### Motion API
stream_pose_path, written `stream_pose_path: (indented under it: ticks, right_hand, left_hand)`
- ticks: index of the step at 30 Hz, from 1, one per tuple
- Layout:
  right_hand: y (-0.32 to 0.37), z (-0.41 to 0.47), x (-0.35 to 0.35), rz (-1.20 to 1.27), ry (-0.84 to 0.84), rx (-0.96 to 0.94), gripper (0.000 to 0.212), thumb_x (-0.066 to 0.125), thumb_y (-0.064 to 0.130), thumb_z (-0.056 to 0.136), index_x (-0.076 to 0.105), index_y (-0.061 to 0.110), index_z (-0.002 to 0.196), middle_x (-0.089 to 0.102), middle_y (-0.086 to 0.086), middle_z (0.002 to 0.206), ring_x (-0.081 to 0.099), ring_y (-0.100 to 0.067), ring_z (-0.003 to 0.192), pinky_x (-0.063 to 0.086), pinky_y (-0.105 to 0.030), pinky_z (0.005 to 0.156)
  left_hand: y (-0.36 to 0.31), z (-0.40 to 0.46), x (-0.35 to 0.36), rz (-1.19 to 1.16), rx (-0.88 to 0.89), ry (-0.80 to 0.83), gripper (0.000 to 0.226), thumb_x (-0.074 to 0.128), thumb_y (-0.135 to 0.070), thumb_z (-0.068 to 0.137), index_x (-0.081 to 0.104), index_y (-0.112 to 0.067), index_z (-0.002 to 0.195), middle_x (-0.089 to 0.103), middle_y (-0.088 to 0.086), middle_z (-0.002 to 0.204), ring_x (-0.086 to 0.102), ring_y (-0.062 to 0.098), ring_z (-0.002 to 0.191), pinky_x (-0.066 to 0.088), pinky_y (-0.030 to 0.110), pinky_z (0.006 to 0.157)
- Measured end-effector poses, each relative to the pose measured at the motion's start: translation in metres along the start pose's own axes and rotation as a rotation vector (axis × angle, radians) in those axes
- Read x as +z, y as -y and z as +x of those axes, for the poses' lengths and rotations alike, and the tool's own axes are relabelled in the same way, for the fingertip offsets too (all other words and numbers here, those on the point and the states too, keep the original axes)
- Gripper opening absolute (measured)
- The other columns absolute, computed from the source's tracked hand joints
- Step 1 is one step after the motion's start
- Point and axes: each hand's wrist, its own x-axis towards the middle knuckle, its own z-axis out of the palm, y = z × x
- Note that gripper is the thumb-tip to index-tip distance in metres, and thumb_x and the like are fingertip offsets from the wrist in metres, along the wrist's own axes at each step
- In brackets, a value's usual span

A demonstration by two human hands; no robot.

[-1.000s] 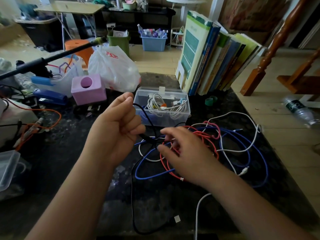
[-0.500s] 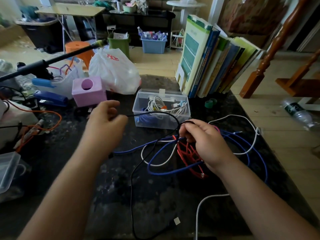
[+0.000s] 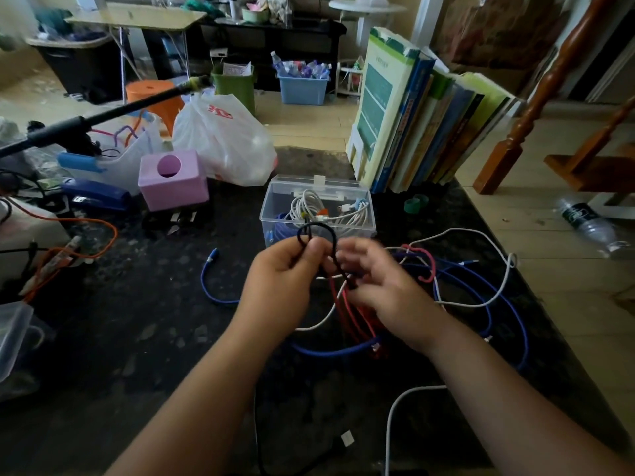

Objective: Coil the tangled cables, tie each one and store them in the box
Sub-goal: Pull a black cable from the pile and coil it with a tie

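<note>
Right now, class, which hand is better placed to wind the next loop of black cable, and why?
The right hand, probably. The left hand already pinches the small loop of black cable and anchors it, while the right grips the cable just below, free to feed more round.

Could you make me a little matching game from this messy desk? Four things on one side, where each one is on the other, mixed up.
Things:
1. black cable
2. coiled white cable
3. purple block
4. green tape roll

Places:
A. in the clear box
B. by the foot of the books
C. looped between both hands
D. in front of the white plastic bag

Pairs: 1-C, 2-A, 3-D, 4-B
</note>
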Motion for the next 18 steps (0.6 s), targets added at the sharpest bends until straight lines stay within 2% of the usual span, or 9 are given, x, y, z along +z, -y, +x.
stream_pose_path:
  ticks: [2,4,5,7,9,11,13,16,18]
  right_hand:
    - [-0.017,0.001,-0.005,-0.283,0.061,0.036,0.038,0.060,0.002,0.089,0.062,0.029,0.116,0.065,0.006,0.110,0.060,-0.010,0.111,0.049,-0.025,0.095]
    - [-0.028,0.000,-0.006,-0.598,0.079,0.016,0.019,0.064,0.033,0.088,0.064,0.030,0.107,0.063,0.015,0.096,0.057,-0.013,0.100,0.048,-0.040,0.094]
    - [-0.031,-0.001,-0.007,-0.704,0.072,0.012,0.024,0.061,0.050,0.085,0.061,0.031,0.100,0.059,0.016,0.091,0.055,-0.012,0.095,0.046,-0.042,0.091]
    - [-0.033,0.000,-0.010,-0.855,0.049,0.030,0.049,0.047,0.078,0.075,0.052,0.032,0.092,0.053,0.017,0.092,0.049,-0.012,0.092,0.041,-0.038,0.086]
    - [-0.035,0.001,-0.016,-0.888,0.053,0.055,0.068,0.032,0.092,0.068,0.049,0.033,0.096,0.052,0.016,0.098,0.047,-0.012,0.097,0.036,-0.037,0.087]
    - [-0.038,0.001,-0.020,-0.865,0.061,0.072,0.073,0.025,0.092,0.069,0.051,0.032,0.103,0.053,0.015,0.104,0.047,-0.014,0.102,0.035,-0.037,0.090]
    - [-0.041,0.003,-0.023,-0.829,0.052,0.099,0.064,0.020,0.084,0.076,0.051,0.035,0.103,0.055,0.013,0.108,0.049,-0.018,0.107,0.036,-0.040,0.095]
    - [-0.042,0.005,-0.028,-0.649,-0.045,0.183,0.058,0.013,0.070,0.090,0.054,0.028,0.089,0.063,0.004,0.106,0.056,-0.027,0.107,0.040,-0.045,0.099]
    - [-0.042,0.005,-0.033,-0.568,-0.127,0.244,0.054,0.024,0.054,0.102,0.060,0.018,0.083,0.066,-0.003,0.097,0.059,-0.027,0.100,0.043,-0.046,0.097]
  left_hand:
    - [-0.002,0.001,-0.003,-0.033,-0.034,-0.028,0.027,0.057,-0.021,0.098,0.075,-0.027,0.079,0.074,0.007,0.084,0.068,0.019,0.076,0.054,0.030,0.071]
    - [-0.004,0.004,-0.006,-0.080,-0.065,-0.046,0.027,0.057,-0.022,0.098,0.076,-0.024,0.080,0.075,0.009,0.086,0.071,0.027,0.081,0.058,0.037,0.076]
    - [-0.006,0.005,-0.008,-0.135,-0.073,-0.072,0.029,0.056,-0.021,0.098,0.076,-0.022,0.078,0.075,0.009,0.082,0.071,0.026,0.076,0.059,0.034,0.072]
    - [-0.013,0.010,-0.014,-0.258,-0.061,-0.153,0.035,0.055,-0.017,0.099,0.075,-0.019,0.071,0.073,0.000,0.070,0.067,0.011,0.062,0.053,0.020,0.057]
    - [-0.020,0.013,-0.024,-0.283,-0.018,-0.228,0.039,0.054,-0.015,0.099,0.076,-0.023,0.068,0.069,-0.008,0.064,0.060,0.007,0.061,0.044,0.016,0.055]
    - [-0.025,0.015,-0.034,-0.299,0.027,-0.278,0.041,0.054,-0.016,0.099,0.077,-0.030,0.067,0.067,-0.011,0.063,0.057,0.007,0.061,0.043,0.017,0.055]
    - [-0.028,0.015,-0.042,-0.382,0.055,-0.281,0.040,0.054,-0.017,0.098,0.077,-0.030,0.067,0.069,-0.011,0.065,0.061,0.002,0.061,0.050,0.016,0.058]
    - [-0.032,0.016,-0.046,-0.513,0.031,-0.239,0.038,0.052,-0.022,0.098,0.076,-0.025,0.068,0.069,-0.007,0.066,0.065,0.007,0.063,0.056,0.027,0.069]
    - [-0.030,0.017,-0.041,-0.591,-0.015,-0.191,0.037,0.046,-0.019,0.101,0.071,-0.019,0.073,0.068,-0.003,0.061,0.066,0.010,0.058,0.056,0.024,0.060]
